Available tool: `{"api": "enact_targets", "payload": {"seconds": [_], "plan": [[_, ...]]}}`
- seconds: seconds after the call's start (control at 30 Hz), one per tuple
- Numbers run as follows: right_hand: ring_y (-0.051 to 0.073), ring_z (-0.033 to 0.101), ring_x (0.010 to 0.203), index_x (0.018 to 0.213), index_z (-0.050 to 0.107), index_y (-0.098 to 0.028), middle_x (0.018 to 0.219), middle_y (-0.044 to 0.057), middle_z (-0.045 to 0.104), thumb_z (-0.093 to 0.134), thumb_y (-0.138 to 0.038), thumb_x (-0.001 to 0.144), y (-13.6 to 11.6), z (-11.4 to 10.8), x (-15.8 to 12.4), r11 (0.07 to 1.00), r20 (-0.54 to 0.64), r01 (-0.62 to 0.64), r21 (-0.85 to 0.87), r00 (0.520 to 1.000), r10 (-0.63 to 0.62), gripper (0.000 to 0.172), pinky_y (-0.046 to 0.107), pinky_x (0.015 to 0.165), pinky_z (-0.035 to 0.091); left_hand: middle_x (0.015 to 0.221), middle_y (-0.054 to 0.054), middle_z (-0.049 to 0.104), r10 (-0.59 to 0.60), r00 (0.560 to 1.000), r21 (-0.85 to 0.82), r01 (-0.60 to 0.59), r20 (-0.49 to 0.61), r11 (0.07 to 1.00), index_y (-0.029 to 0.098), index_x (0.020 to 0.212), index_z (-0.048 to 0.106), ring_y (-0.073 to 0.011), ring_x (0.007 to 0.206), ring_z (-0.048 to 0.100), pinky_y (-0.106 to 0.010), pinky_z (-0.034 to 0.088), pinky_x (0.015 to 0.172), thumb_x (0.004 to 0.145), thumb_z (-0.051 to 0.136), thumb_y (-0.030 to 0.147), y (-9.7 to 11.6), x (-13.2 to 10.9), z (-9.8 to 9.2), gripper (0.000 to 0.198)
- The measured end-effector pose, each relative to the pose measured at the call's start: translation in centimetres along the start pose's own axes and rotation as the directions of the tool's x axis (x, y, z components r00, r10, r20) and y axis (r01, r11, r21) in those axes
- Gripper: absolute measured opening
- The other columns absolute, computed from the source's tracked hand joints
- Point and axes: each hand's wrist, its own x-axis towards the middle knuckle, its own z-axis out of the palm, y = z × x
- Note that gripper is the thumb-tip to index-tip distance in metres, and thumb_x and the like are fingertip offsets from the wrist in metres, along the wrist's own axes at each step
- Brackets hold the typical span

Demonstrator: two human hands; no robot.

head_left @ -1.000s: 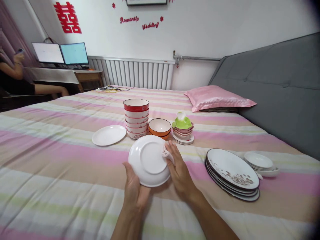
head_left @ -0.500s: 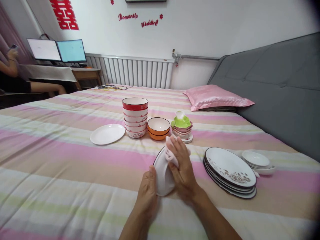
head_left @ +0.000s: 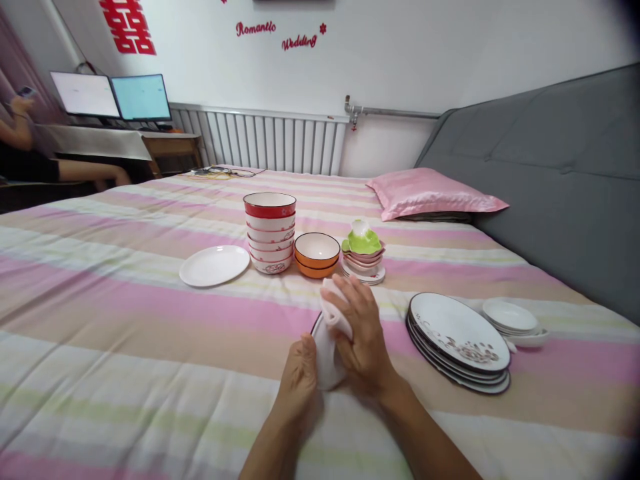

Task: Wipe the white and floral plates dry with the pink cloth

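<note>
Plate [head_left: 324, 362] stands edge-on between left hand [head_left: 299, 373] and right fingers [head_left: 361, 303].

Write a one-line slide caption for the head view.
Left hand and right hand hold a white plate on edge over a striped bed, the right pressing a cloth against it.

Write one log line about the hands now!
left hand: holds white plate on edge | right hand: presses cloth on plate | surface: striped bed

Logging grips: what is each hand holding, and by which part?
The left hand grips a white plate by its lower rim, the plate turned nearly edge-on. The right hand holds a pale cloth, pressed against the plate's upper rim.
</note>
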Motion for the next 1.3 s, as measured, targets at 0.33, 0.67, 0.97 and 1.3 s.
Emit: {"api": "enact_targets", "payload": {"seconds": [0.33, 0.67, 0.97, 1.3], "plan": [[0.022, 0.026, 0.139, 0.143, 0.032, -0.023, 0.149, 0.007, 0.033, 0.035, -0.046, 0.094, 4.2, 2.8, -1.1, 0.795, 0.186, -0.515, 0.320, 0.857, 0.481, 0.054, 0.048, 0.114, 0.021, 0.122, -0.012, 0.063, -0.128, 0.977, -0.352, 0.061, -0.170, 0.934, 0.017, 0.132, 0.049, -0.0244, 0.115, 0.057, -0.035, 0.045, 0.100, 0.084, 0.049, 0.053, 0.8, 1.2, 0.8, 0.060], [0.024, 0.004, 0.143, 0.145, 0.025, -0.029, 0.155, 0.000, 0.016, 0.036, -0.039, 0.095, -0.1, 1.9, -0.8, 0.987, 0.470, -0.160, 0.023, 0.873, 0.130, 0.052, 0.052, 0.115, 0.017, 0.130, -0.017, 0.055, -0.078, 0.990, -0.561, -0.001, -0.117, 0.828, 0.013, 0.138, 0.041, -0.0256, 0.126, 0.047, -0.040, 0.037, 0.107, 0.086, 0.030, 0.063, 2.0, 2.7, -1.3, 0.072], [0.026, 0.013, 0.142, 0.145, 0.023, -0.028, 0.154, 0.005, 0.017, 0.043, -0.034, 0.093, -2.3, 2.4, -1.0, 0.982, 0.418, 0.169, -0.087, 0.901, -0.118, 0.056, 0.056, 0.112, 0.021, 0.125, -0.017, 0.059, -0.122, 0.988, -0.585, 0.045, -0.092, 0.810, 0.012, 0.135, 0.045, -0.0260, 0.121, 0.052, -0.042, 0.035, 0.108, 0.086, 0.037, 0.061, 1.2, 2.0, -0.8, 0.070], [0.026, 0.008, 0.143, 0.142, 0.030, -0.027, 0.154, 0.005, 0.019, 0.038, -0.031, 0.094, -1.3, 1.3, -0.4, 0.991, 0.221, 0.043, -0.130, 0.975, -0.013, 0.050, 0.056, 0.112, 0.015, 0.134, -0.010, 0.054, -0.121, 0.993, -0.515, 0.099, -0.009, 0.851, 0.019, 0.133, 0.048, -0.0225, 0.129, 0.044, -0.037, 0.033, 0.110, 0.089, 0.046, 0.049, -0.5, 0.8, 1.4, 0.053]]}}
